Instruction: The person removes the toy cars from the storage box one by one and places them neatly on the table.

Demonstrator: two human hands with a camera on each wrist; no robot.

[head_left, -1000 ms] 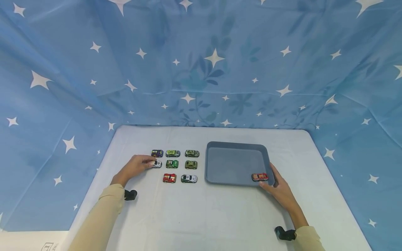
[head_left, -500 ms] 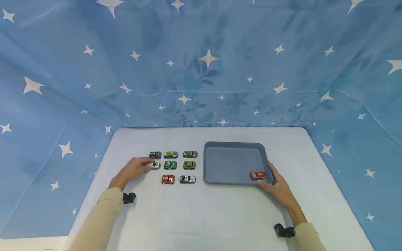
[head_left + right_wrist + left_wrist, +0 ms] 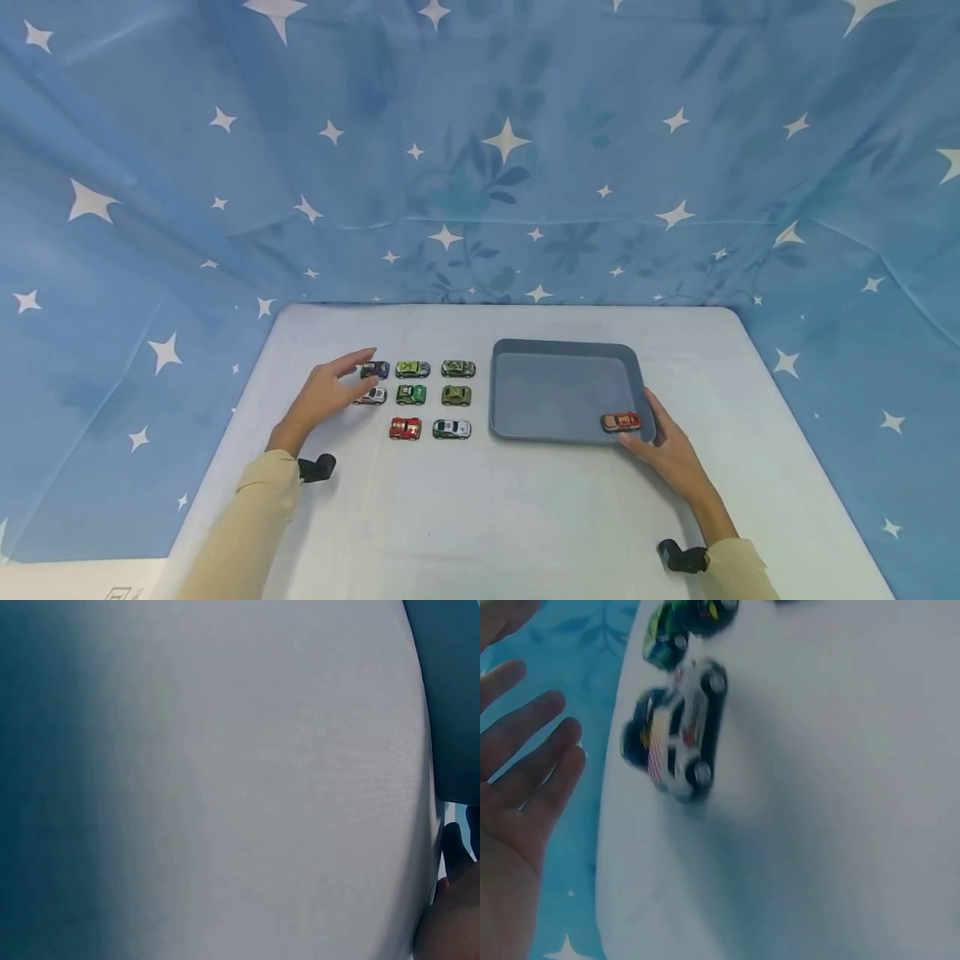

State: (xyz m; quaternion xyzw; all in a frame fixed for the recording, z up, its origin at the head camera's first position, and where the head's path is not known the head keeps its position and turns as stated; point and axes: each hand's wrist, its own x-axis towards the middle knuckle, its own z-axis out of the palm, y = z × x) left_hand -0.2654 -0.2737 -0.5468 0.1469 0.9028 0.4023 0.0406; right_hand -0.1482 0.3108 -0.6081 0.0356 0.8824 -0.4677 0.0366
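My left hand [image 3: 326, 396] hovers at the left end of the toy cars, its fingers spread and nothing in them. Under its thumb and fingers lie a white toy car [image 3: 371, 397] and a dark purple toy car [image 3: 375, 370]. In the left wrist view the white toy car [image 3: 688, 731] lies to the right of the straight fingers [image 3: 544, 761]. My right hand [image 3: 671, 458] holds the near right corner of the grey tray [image 3: 562, 440], thumb at the front edge and fingers along the right side. A red toy car [image 3: 621, 422] lies inside that corner.
Beside the white car stands a green toy car [image 3: 411, 395], with an olive toy car [image 3: 456, 396] further right. Behind them are a lime-green toy car [image 3: 412, 369] and a camouflage toy car [image 3: 458, 368]. Nearer lie a red-and-gold toy car [image 3: 405, 428] and a white-and-green toy car [image 3: 452, 429].
My left hand has let go of the white car and risen a little, its fingers spreading toward the purple car. My right hand stays at the tray corner.
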